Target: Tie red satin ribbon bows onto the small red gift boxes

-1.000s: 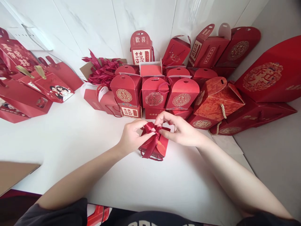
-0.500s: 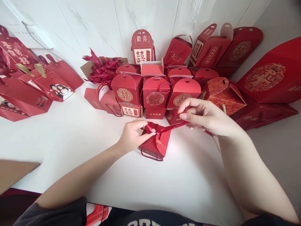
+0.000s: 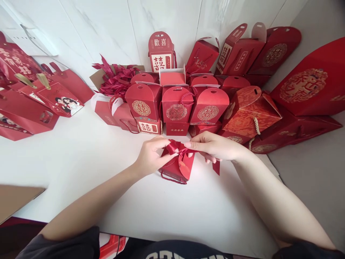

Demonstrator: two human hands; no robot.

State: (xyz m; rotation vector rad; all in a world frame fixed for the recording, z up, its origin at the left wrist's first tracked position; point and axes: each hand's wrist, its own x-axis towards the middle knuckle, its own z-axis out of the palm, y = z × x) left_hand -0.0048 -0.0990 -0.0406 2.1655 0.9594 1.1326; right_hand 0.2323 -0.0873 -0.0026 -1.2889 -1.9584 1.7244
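A small red gift box with a twisted cord handle sits on the white table in front of me. On its top a shiny red ribbon is looped and knotted. My left hand pinches the ribbon loop at the box's left side, thumb close to the knot. From the right, my right hand pinches the other length of ribbon close to the knot. That ribbon's tail hangs below my right fingers. Part of the box top is hidden by the ribbon and my fingers.
Red wedding boxes stand stacked behind the small box. A carton of loose red ribbons is at the back left. Red gift bags are on the left, larger red boxes on the right. Brown cardboard lies at the left edge.
My right hand has moved left and down along the ribbon to near the knot, and the ribbon's tail now hangs below it. My left hand keeps its pinch in the same spot.
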